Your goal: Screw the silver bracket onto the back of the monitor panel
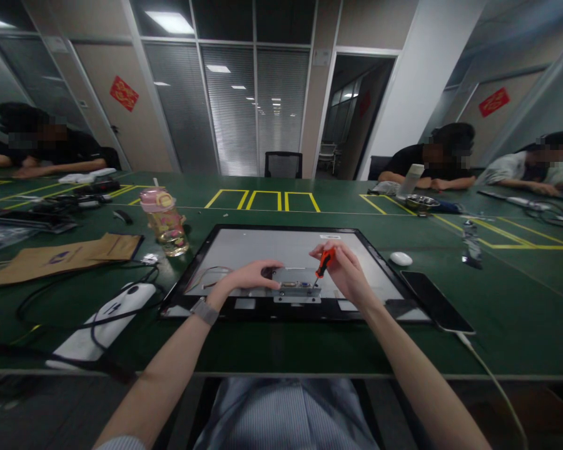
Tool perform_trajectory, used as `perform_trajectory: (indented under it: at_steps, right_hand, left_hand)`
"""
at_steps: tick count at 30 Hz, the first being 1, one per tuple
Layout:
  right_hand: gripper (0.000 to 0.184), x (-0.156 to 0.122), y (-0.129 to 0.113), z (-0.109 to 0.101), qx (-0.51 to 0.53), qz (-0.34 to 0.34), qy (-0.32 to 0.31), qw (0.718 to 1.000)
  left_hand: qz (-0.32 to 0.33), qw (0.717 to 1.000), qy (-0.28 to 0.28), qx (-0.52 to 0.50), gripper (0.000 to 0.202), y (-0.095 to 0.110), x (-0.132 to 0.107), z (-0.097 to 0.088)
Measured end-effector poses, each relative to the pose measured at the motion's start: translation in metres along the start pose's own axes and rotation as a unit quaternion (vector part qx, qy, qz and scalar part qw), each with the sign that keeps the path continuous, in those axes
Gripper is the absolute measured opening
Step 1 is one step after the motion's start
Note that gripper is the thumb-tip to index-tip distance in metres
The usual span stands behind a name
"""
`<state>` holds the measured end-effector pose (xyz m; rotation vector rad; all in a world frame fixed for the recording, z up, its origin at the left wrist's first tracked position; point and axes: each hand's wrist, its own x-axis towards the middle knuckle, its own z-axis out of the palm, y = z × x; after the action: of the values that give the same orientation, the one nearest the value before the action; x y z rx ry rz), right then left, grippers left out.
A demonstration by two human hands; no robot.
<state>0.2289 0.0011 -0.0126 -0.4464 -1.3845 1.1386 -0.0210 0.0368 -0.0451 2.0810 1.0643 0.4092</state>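
Note:
My right hand (349, 272) is closed round the red and black handle of a screwdriver (325, 262). The screwdriver's thin shaft slants down to the right part of a metal bracket (298, 299) that carries connector ports. At the bracket's left end, my left hand (253, 275) curls its thumb and fingers about the edge, steadying it. A dark piece shows under those fingers, partly hidden. The bracket stands near the front edge of a flat display panel (244, 247), which lies with its grey back up inside a black border. Thin wires lie on the panel's left side.
Left of the panel are a drink bottle (164, 222), a paper bag (70, 256) and a white power strip (103, 325) with black cables. On the right lie a white mouse-like case (400, 259) and a phone (436, 300) with a cable. Several people sit across the table.

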Motion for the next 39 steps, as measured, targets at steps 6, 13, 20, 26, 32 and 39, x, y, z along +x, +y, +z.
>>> perform_trajectory:
  at_steps: [6,13,20,26,32,39]
  right_hand:
    - [0.012,0.0002,0.0031,-0.0058,-0.024,-0.003,0.027,0.999]
    - [0.016,0.0,0.0015,-0.0027,0.011,-0.006,-0.004,1.0]
    - [0.01,0.0011,0.0041,-0.0066,-0.027,-0.026,0.031,0.999]
    - [0.016,0.0011,0.0017,-0.0034,0.015,0.001,0.001,1.0]
    - [0.013,0.0024,0.0041,-0.0073,-0.001,-0.037,0.016,0.999]
    - [0.022,-0.0002,0.0045,-0.0067,-0.019,0.01,-0.008,1.0]
  left_hand:
    - [0.0,1.0,0.003,0.012,0.069,0.0009,-0.0009,-0.0004]
    - [-0.004,1.0,-0.001,0.008,0.068,-0.0003,-0.0011,-0.0008]
    - [-0.001,1.0,-0.002,0.013,0.069,-0.0026,-0.0004,-0.0007]
    - [-0.004,1.0,-0.001,0.004,0.07,-0.0004,-0.0007,-0.0002]
    - [-0.003,1.0,0.001,0.015,0.069,0.0008,-0.0007,-0.0009]
    - [-0.007,1.0,0.001,0.012,0.068,0.0002,-0.0018,-0.0001]
